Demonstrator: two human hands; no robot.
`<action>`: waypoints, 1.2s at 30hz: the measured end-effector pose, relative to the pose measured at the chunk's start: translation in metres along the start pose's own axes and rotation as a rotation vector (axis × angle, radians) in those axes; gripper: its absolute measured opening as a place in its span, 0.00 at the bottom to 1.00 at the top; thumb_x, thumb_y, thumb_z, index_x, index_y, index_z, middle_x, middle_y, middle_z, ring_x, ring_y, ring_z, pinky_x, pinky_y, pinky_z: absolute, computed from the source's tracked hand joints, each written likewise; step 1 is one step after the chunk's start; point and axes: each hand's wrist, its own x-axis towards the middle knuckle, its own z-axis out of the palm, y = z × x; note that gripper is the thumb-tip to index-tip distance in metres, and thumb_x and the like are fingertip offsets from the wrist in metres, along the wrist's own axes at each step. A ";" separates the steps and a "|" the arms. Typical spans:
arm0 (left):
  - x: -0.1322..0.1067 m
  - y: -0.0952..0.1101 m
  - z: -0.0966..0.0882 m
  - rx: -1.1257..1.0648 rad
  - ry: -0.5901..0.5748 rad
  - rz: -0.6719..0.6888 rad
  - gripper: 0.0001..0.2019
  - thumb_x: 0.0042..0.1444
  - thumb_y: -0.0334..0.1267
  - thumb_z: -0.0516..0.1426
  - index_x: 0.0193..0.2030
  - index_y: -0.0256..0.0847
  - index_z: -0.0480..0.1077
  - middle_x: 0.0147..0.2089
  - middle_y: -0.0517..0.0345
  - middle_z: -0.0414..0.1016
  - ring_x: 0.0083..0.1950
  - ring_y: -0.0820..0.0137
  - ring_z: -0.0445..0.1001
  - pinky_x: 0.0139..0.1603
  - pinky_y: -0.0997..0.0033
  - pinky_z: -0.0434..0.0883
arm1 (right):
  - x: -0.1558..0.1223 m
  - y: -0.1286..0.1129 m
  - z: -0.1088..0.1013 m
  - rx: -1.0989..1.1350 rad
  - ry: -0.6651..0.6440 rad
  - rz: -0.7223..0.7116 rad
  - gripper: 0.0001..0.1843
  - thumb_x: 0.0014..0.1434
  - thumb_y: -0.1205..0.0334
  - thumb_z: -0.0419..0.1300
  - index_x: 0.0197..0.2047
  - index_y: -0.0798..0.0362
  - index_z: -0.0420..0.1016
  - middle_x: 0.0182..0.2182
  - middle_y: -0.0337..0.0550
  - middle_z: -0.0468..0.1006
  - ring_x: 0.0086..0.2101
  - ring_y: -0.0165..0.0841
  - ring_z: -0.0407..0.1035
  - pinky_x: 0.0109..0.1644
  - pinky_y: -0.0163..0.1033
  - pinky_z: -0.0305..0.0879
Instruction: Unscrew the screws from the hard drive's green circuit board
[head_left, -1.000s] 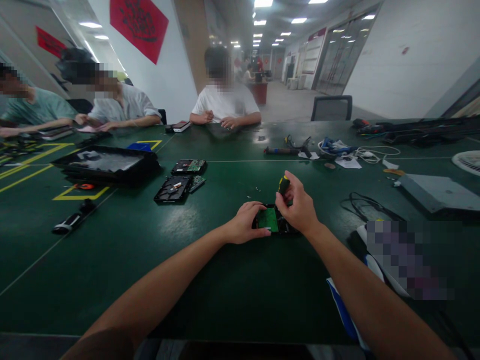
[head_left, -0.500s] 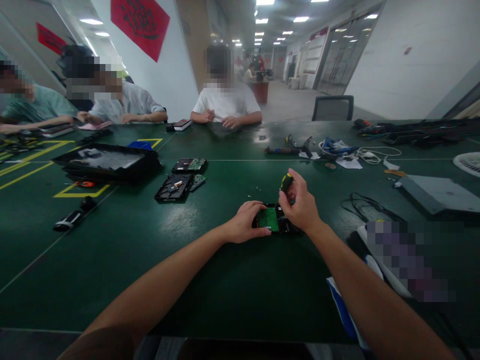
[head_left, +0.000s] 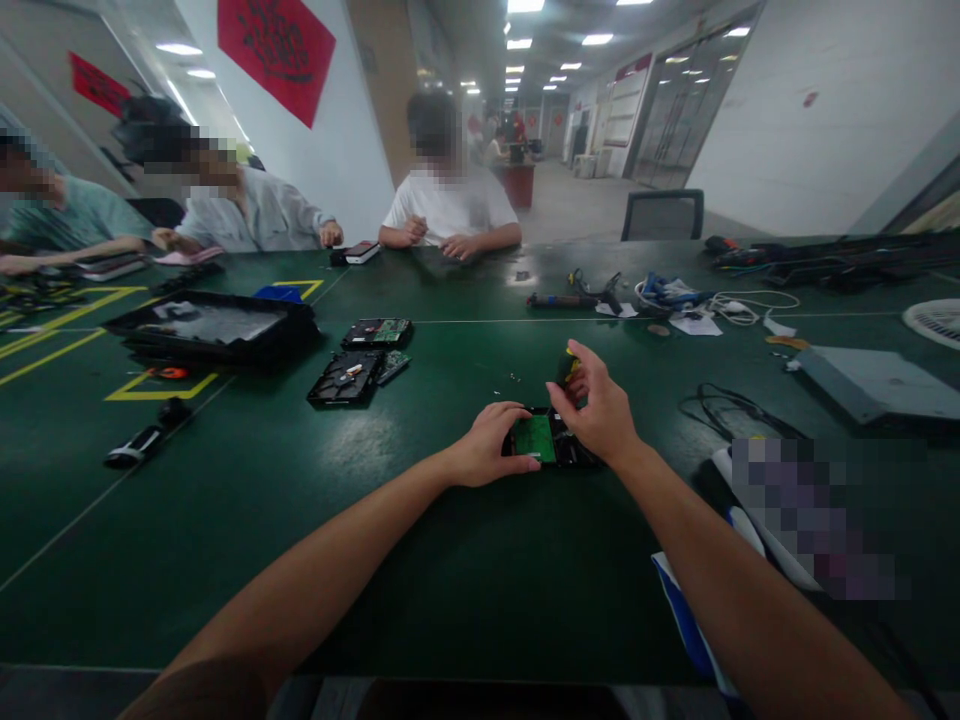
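Note:
A hard drive point(head_left: 534, 440) with a green circuit board lies flat on the table in front of me. My left hand point(head_left: 491, 446) grips its left end, thumb along the near edge and fingers over the far edge. Above the drive's right part, my right hand point(head_left: 596, 405) holds a screwdriver point(head_left: 566, 370) upright by its black and yellow handle. The screwdriver's tip is hidden behind my fingers. Several tiny screws point(head_left: 514, 377) lie just beyond the drive.
Left of the drive lie an opened hard drive point(head_left: 345, 378), another drive point(head_left: 377, 332) and a black tray point(head_left: 214, 325). On the right are a grey metal case point(head_left: 881, 385), cables point(head_left: 739, 308) and a white fan point(head_left: 934, 325). Several people sit across the green table point(head_left: 420, 560).
The fingers of my right hand have shifted around the screwdriver handle, which now looks more upright. My left hand stays on the hard drive. Across the table, a person's hand has moved right.

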 end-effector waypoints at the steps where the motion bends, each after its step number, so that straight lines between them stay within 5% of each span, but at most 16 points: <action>1: 0.000 0.000 0.000 0.000 0.002 -0.003 0.39 0.56 0.58 0.65 0.68 0.41 0.62 0.69 0.41 0.63 0.72 0.48 0.60 0.72 0.43 0.61 | 0.000 -0.001 -0.001 0.002 -0.004 -0.007 0.38 0.64 0.56 0.62 0.73 0.42 0.53 0.45 0.45 0.80 0.33 0.38 0.77 0.39 0.49 0.81; 5: 0.000 -0.001 0.000 0.002 0.002 -0.001 0.39 0.56 0.59 0.65 0.68 0.40 0.63 0.69 0.39 0.63 0.71 0.48 0.60 0.71 0.43 0.62 | 0.000 -0.004 -0.003 0.015 -0.015 -0.043 0.38 0.65 0.59 0.60 0.74 0.42 0.51 0.54 0.48 0.79 0.40 0.41 0.79 0.46 0.51 0.81; 15: -0.001 -0.002 0.001 -0.018 0.017 -0.018 0.44 0.54 0.60 0.66 0.71 0.41 0.59 0.70 0.39 0.62 0.72 0.47 0.60 0.72 0.41 0.61 | -0.001 -0.001 -0.002 -0.003 0.008 -0.042 0.38 0.65 0.59 0.59 0.75 0.42 0.52 0.56 0.49 0.78 0.45 0.44 0.79 0.49 0.53 0.81; 28: 0.000 -0.003 0.002 -0.008 0.020 -0.005 0.40 0.53 0.60 0.66 0.67 0.43 0.64 0.69 0.42 0.64 0.71 0.47 0.61 0.71 0.41 0.63 | 0.001 0.000 -0.002 0.020 -0.007 -0.023 0.36 0.66 0.55 0.60 0.73 0.41 0.54 0.40 0.43 0.79 0.33 0.39 0.76 0.42 0.52 0.81; 36: 0.000 0.001 -0.001 -0.010 0.010 -0.015 0.39 0.54 0.60 0.66 0.67 0.41 0.63 0.69 0.41 0.64 0.71 0.47 0.61 0.70 0.42 0.63 | 0.001 0.000 -0.003 0.054 -0.026 -0.034 0.38 0.65 0.60 0.60 0.75 0.43 0.51 0.52 0.48 0.78 0.38 0.39 0.78 0.46 0.51 0.81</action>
